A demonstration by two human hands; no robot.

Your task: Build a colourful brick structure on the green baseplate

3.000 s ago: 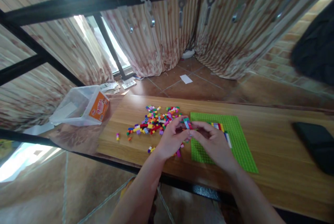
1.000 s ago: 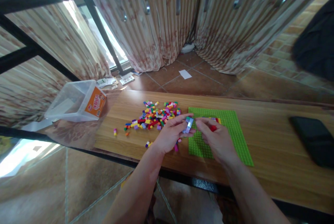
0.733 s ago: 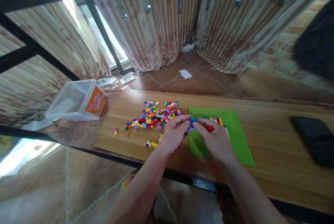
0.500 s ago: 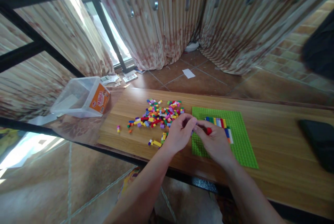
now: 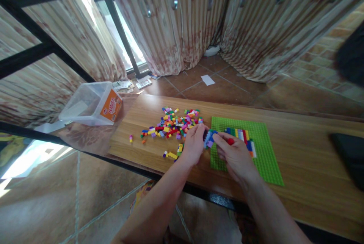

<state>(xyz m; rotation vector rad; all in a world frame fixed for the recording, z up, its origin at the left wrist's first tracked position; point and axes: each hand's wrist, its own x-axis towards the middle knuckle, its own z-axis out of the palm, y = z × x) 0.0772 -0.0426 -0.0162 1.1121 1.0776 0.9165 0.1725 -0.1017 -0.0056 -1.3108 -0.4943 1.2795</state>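
Between my two hands is a small cluster of blue and purple toy bricks (image 5: 209,139), held above the left edge of the green baseplate (image 5: 267,160). My left hand (image 5: 193,144) grips the cluster from the left, with its fingertips partly hidden. From the right, the thumb and fingers of my right hand (image 5: 234,155) pinch the same cluster. A red brick (image 5: 231,141) shows at the fingers of my right hand; whether it is held there I cannot tell. Behind that hand, a row of multicoloured bricks (image 5: 241,135) sits on the baseplate.
Left of my hands, a loose pile of bricks (image 5: 170,125) spreads over the wooden table (image 5: 127,122). Several yellow bricks (image 5: 171,155) lie near the front edge. A clear plastic box (image 5: 85,104) stands at the far left, and a dark flat object (image 5: 347,157) lies at the right.
My hands have moved slightly apart, and the blue and purple bricks between them now show. The whole view has shifted slightly.
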